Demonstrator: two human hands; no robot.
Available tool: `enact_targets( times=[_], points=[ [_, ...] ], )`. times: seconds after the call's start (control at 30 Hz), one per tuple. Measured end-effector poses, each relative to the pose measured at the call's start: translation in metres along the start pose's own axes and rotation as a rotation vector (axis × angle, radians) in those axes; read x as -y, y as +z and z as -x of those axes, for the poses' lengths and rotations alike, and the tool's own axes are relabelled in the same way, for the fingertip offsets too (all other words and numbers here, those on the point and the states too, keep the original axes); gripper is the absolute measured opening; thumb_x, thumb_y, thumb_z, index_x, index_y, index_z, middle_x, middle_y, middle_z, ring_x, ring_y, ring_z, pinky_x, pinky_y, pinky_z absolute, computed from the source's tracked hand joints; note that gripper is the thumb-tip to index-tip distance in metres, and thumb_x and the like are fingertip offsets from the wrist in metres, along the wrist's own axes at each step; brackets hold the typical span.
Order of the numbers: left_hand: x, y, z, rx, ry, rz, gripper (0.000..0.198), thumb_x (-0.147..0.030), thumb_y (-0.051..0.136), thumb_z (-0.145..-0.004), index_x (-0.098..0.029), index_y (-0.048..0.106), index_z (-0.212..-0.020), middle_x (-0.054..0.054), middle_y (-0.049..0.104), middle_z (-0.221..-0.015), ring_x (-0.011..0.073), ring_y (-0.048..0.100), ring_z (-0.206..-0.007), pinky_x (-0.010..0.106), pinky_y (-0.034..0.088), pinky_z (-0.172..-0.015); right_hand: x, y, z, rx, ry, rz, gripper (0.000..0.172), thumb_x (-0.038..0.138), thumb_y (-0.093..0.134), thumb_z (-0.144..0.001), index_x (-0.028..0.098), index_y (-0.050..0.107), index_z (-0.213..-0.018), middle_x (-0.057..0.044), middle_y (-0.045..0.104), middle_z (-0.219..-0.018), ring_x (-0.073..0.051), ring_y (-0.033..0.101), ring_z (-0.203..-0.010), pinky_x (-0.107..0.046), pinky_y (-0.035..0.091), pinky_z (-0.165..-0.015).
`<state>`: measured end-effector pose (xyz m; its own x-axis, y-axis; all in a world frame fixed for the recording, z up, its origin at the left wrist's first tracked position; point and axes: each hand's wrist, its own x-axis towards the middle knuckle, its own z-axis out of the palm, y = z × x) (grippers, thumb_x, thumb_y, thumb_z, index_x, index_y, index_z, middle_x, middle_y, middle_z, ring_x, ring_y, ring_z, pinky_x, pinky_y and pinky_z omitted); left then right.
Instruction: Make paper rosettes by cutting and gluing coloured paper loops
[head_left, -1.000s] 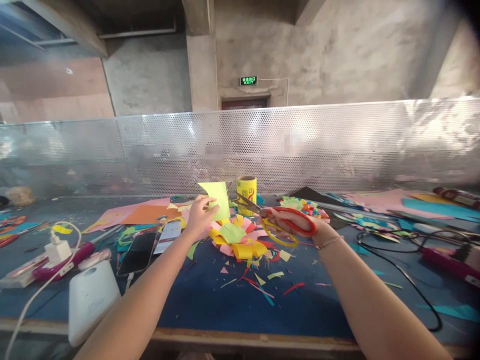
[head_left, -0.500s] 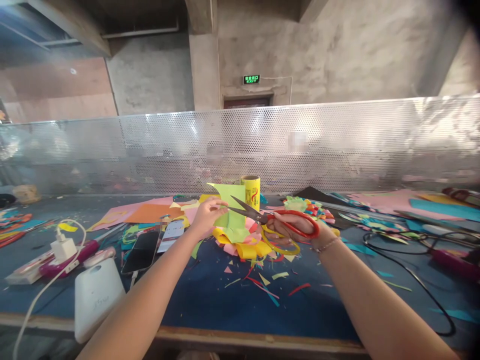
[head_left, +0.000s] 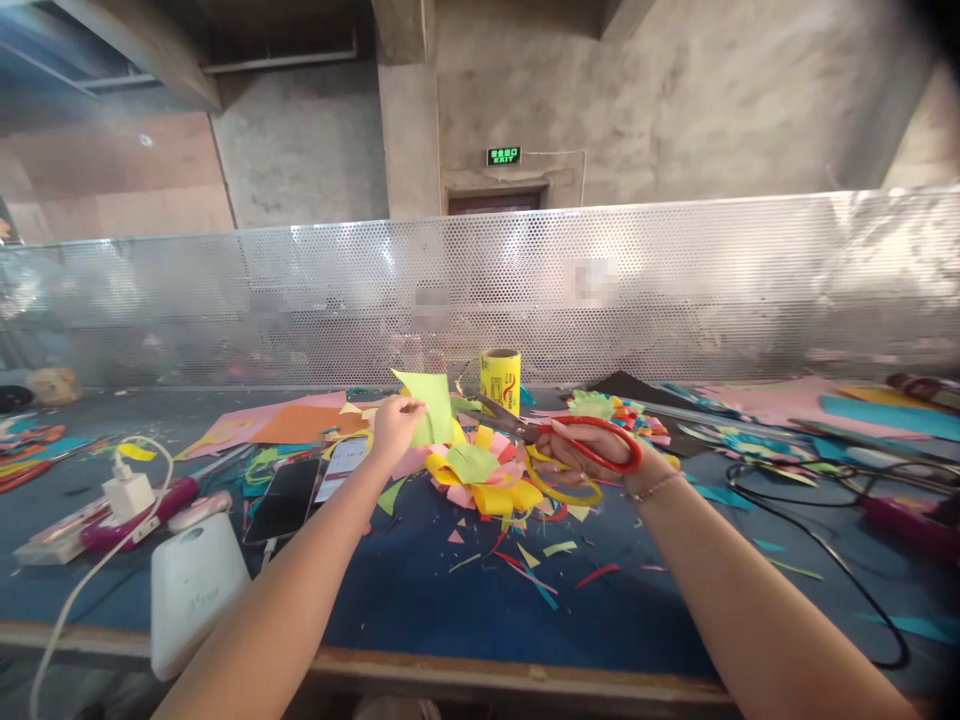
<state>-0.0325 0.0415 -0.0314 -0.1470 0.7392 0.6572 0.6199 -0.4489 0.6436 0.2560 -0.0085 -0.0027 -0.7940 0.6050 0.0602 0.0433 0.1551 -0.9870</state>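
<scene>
My left hand (head_left: 397, 430) pinches a light green sheet (head_left: 433, 400), paper or felt, holding it upright above the table. In my right hand (head_left: 577, 450) is a pair of scissors (head_left: 615, 443) with one red and one yellow handle loop. Its dark blades point left toward the green sheet, apart from it, and look nearly closed. Below and between my hands lies a flower-like piece (head_left: 506, 494) of yellow and pink loops with a green centre (head_left: 474, 463). A yellow tape roll (head_left: 501, 380) stands upright just behind the blades.
Small coloured scraps (head_left: 536, 570) lie in front of the flower piece. At the left are a phone (head_left: 283, 503), a white power bank (head_left: 196, 590) and a charger with a cable (head_left: 126, 498). A black cable (head_left: 832, 545) loops at the right. A perforated metal screen (head_left: 322, 300) stands behind the table.
My left hand has moved left with the green sheet, away from the scissors, uncovering the flower piece's green centre and more of the tape roll. The right hand has hardly moved.
</scene>
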Motion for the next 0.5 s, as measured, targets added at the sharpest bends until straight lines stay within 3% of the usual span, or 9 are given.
enact_targets(
  times=[0.17,0.4,0.43,0.5],
  points=[
    [0.020,-0.007,-0.004,-0.037,0.042,-0.319,0.025,-0.007,0.051,-0.068,-0.015,0.067,-0.086,0.006,0.059,-0.086,0.0159,0.057,-0.072,0.029,0.046,-0.073,-0.001,0.001,-0.001,-0.006,0.076,-0.130,0.037,0.055,0.048,-0.074,0.019,0.042,-0.069,0.005,0.036,-0.051,-0.006,0.028,-0.042,-0.023,0.019,-0.040],
    [0.015,-0.017,0.002,-0.078,0.206,-0.539,0.063,0.007,0.034,-0.064,-0.017,0.050,-0.120,0.011,0.053,-0.109,0.0212,0.054,-0.099,0.031,0.046,-0.080,0.003,0.004,0.001,-0.041,0.117,-0.086,0.037,0.055,0.046,-0.076,0.019,0.043,-0.066,0.004,0.038,-0.052,-0.007,0.031,-0.042,-0.024,0.024,-0.041],
    [0.015,-0.018,0.002,-0.088,0.218,-0.547,0.066,0.007,0.034,-0.064,-0.018,0.045,-0.124,0.011,0.053,-0.112,0.0223,0.053,-0.102,0.033,0.045,-0.082,0.003,0.004,0.001,-0.066,0.099,-0.060,0.037,0.054,0.047,-0.075,0.019,0.044,-0.066,0.004,0.039,-0.053,-0.007,0.032,-0.042,-0.024,0.026,-0.041],
    [0.015,-0.020,0.001,-0.105,0.240,-0.511,0.069,0.006,0.035,-0.066,-0.021,0.039,-0.130,0.011,0.053,-0.115,0.0238,0.052,-0.105,0.035,0.044,-0.085,0.000,0.005,-0.003,-0.244,0.002,0.056,0.035,0.052,0.051,-0.074,0.018,0.047,-0.067,0.003,0.042,-0.054,-0.007,0.034,-0.042,-0.024,0.029,-0.040]
  ],
)
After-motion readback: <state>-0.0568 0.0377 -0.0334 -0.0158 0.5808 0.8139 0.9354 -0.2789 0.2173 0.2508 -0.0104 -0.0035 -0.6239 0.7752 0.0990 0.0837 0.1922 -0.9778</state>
